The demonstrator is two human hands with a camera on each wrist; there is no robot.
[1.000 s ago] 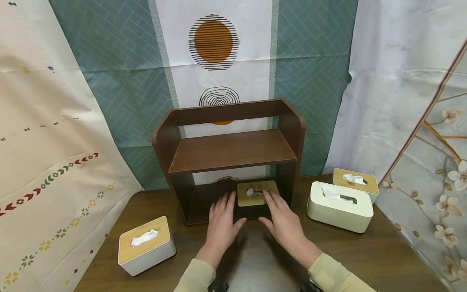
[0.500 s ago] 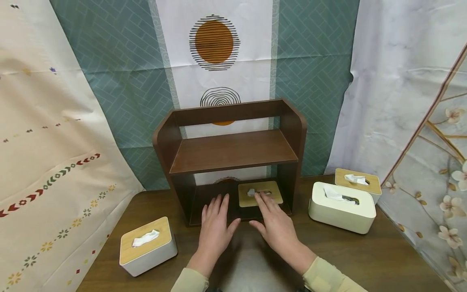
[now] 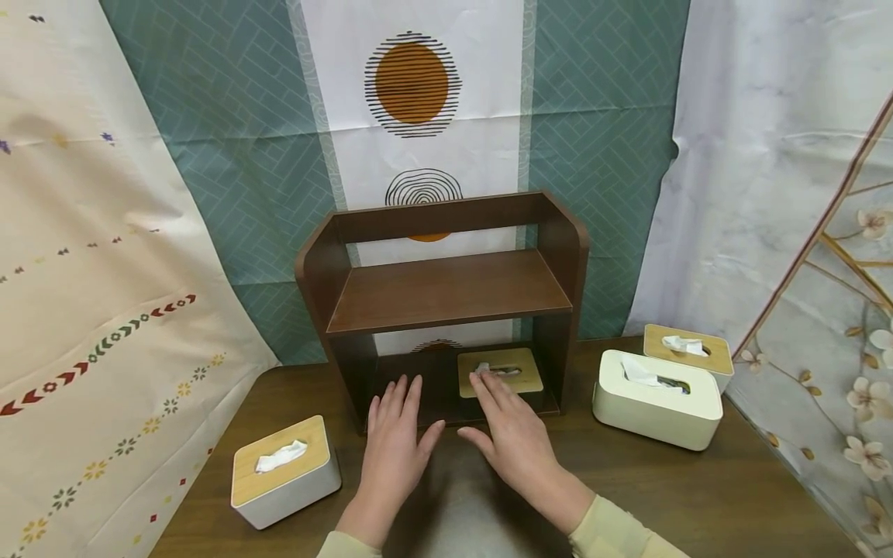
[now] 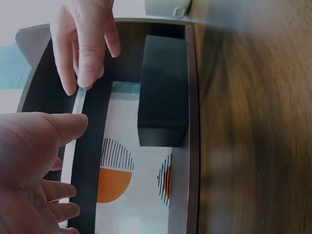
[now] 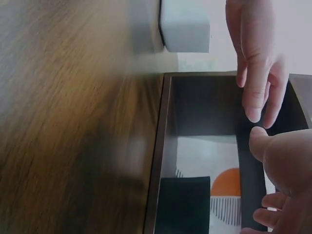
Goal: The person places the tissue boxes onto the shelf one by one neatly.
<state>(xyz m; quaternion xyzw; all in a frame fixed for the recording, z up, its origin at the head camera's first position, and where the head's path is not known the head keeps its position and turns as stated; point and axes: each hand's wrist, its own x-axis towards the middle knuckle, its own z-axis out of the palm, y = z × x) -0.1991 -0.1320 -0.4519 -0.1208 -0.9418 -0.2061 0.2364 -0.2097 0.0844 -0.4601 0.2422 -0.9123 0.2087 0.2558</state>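
Note:
A dark-bodied tissue box (image 3: 522,381) with a wooden lid and a tuft of tissue stands at the right of the lower level of a brown two-level shelf (image 3: 446,288). Its dark side (image 4: 163,90) shows in the left wrist view, and part of it again in the right wrist view. In front of the shelf, my left hand (image 3: 394,440) is held palm down with straight fingers, holding nothing. My right hand (image 3: 512,434) is also outstretched and holds nothing; its fingertips overlap the box's near left corner in the head view.
On the left of the wooden table (image 3: 209,508) stands a white tissue box (image 3: 296,490) with a wooden lid. To the right are a cream tissue box (image 3: 656,411) and, behind it, another wooden-lidded one (image 3: 687,349). Patterned cloths (image 3: 600,155) hang around the table.
Both hands have drawn back from the dark tissue box, shifting left and slightly toward me. The box stays in its place on the lower level.

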